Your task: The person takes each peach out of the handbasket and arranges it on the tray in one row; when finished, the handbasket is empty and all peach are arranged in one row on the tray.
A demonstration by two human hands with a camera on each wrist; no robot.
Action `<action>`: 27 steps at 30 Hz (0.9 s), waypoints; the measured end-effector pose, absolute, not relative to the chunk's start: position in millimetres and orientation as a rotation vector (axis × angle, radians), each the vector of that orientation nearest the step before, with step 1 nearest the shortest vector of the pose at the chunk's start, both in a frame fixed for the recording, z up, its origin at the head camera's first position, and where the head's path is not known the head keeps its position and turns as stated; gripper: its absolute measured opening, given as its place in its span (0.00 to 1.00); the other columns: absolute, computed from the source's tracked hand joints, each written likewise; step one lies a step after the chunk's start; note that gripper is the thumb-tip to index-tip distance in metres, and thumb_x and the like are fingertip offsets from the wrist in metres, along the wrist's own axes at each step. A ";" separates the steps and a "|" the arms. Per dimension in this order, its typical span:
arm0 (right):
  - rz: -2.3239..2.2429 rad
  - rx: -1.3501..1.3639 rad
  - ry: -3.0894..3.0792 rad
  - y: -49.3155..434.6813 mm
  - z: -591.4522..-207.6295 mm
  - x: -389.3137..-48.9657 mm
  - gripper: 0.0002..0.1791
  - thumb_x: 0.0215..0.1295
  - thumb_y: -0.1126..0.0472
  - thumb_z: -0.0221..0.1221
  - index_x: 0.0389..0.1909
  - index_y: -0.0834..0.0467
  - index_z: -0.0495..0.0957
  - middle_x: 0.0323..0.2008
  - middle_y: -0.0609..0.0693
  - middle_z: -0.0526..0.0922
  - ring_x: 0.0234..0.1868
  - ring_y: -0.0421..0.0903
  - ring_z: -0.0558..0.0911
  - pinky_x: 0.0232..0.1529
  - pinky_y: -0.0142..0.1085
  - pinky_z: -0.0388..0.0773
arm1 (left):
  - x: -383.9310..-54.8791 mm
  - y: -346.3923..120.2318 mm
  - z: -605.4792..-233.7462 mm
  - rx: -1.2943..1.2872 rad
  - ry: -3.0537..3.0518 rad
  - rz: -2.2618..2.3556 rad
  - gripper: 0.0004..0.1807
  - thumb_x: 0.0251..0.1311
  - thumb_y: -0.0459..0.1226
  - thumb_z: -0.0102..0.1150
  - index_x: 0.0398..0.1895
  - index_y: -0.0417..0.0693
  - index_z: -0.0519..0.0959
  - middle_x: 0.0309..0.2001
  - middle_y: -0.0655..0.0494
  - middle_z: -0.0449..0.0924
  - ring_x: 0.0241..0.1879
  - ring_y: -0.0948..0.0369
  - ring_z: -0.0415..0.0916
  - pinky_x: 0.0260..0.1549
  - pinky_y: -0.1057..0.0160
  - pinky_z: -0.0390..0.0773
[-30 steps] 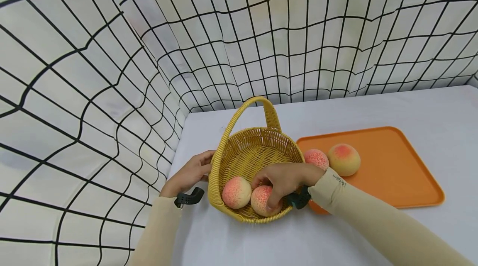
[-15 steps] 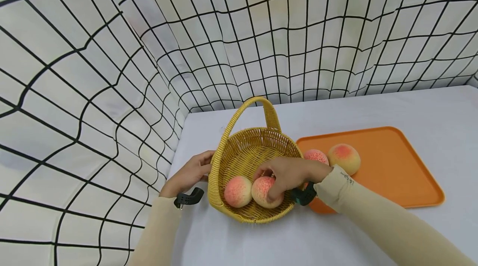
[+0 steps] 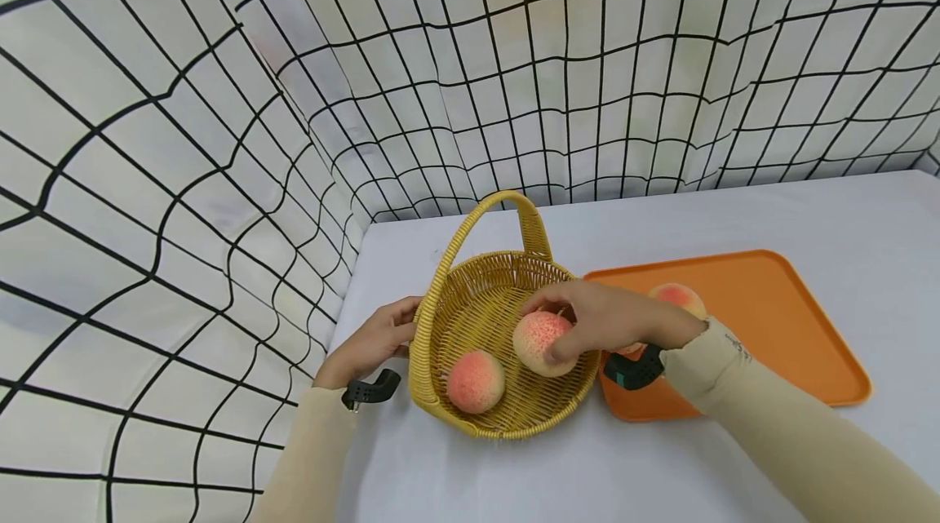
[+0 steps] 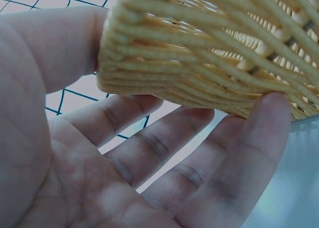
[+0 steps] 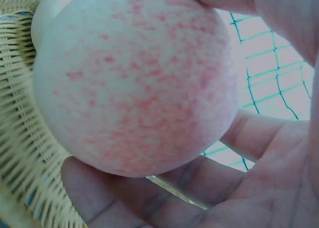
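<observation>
Gripping a peach over the right part of the basket, the right hand has its thumb and fingers set around the fruit. The work looks partway through, to judge by how things lie: a second peach rests in the near part of the basket, a third peach sits on the tray to the right, and the first is in the grip, settled in neither place. A sliver of something peach-coloured by the right wrist may be one more fruit, but the arm hides most of it. Which of the two places is meant to fill, and so how many fruits are left to move, I cannot tell from this moment.

The left hand holds the basket's left side, its fingertips along the lower edge in the left wrist view — probably to keep the basket steady. The basket stands upright on the white surface, just beside the tray, its yellow handle arching above it.

The gripped peach is round and whole — pale cream, heavily flecked with pink-red. Whether it is clear of the basket's floor is hard to say. The second peach is cream too, with a pink blush on its left; the third is yellower, with a red patch on top.
</observation>
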State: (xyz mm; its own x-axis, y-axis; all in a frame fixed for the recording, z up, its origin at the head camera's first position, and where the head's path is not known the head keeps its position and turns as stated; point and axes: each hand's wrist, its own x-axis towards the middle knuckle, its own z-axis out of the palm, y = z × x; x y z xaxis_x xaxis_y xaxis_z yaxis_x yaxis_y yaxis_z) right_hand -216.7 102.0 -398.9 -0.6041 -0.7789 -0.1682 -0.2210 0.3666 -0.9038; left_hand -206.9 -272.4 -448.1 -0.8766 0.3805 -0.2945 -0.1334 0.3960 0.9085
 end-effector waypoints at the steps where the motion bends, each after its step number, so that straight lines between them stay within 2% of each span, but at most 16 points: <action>1: -1.233 -0.851 2.040 106.2 -397.6 -216.5 0.29 0.59 0.60 0.68 0.63 0.54 0.78 0.52 0.50 0.82 0.50 0.50 0.81 0.52 0.44 0.81 | -206.9 -272.5 -448.4 0.213 2.198 1.491 0.28 0.78 0.38 0.55 0.77 0.42 0.67 0.66 0.40 0.76 0.53 0.51 0.82 0.45 0.52 0.86; 8: -1.319 -0.728 2.081 137.0 -392.5 -214.7 0.27 0.63 0.59 0.69 0.64 0.53 0.77 0.55 0.52 0.81 0.52 0.53 0.80 0.51 0.45 0.82 | -207.2 -273.1 -449.3 0.214 2.204 1.481 0.28 0.78 0.39 0.54 0.77 0.41 0.66 0.65 0.39 0.76 0.51 0.55 0.82 0.45 0.52 0.86; 14: -1.360 -0.671 2.153 164.2 -388.7 -212.7 0.26 0.65 0.60 0.67 0.64 0.52 0.77 0.56 0.54 0.81 0.52 0.56 0.79 0.50 0.45 0.82 | -207.1 -272.4 -447.6 0.186 2.213 1.476 0.28 0.78 0.39 0.54 0.77 0.42 0.66 0.65 0.40 0.77 0.53 0.51 0.82 0.45 0.51 0.86; 19: -1.391 -0.593 2.205 188.3 -385.5 -209.0 0.26 0.66 0.60 0.66 0.65 0.51 0.77 0.55 0.54 0.83 0.52 0.56 0.80 0.49 0.42 0.82 | -207.3 -271.4 -446.9 0.185 2.210 1.479 0.28 0.78 0.39 0.54 0.77 0.42 0.66 0.65 0.39 0.77 0.52 0.50 0.82 0.45 0.51 0.86; 24: -1.394 -0.515 2.313 216.2 -385.1 -205.7 0.28 0.69 0.58 0.67 0.68 0.55 0.74 0.59 0.55 0.80 0.55 0.55 0.79 0.50 0.38 0.82 | -207.9 -272.1 -448.2 0.210 2.207 1.477 0.29 0.78 0.39 0.54 0.77 0.40 0.65 0.65 0.38 0.76 0.52 0.51 0.82 0.45 0.52 0.86; 27: -1.343 -0.440 2.402 230.6 -386.9 -205.0 0.29 0.71 0.54 0.67 0.69 0.53 0.73 0.60 0.53 0.81 0.55 0.52 0.79 0.50 0.37 0.81 | -208.3 -272.9 -449.2 0.213 2.210 1.473 0.28 0.78 0.40 0.54 0.77 0.41 0.66 0.65 0.39 0.76 0.53 0.50 0.82 0.45 0.52 0.86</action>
State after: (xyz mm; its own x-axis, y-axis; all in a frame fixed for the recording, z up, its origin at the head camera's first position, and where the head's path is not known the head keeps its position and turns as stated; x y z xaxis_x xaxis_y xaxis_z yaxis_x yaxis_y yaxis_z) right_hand -205.0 230.6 -386.9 -0.8893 -0.4312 -0.1521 -0.0961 0.5015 -0.8598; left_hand -208.3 -272.9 -449.2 -0.8761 0.3794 -0.2977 -0.1288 0.4108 0.9026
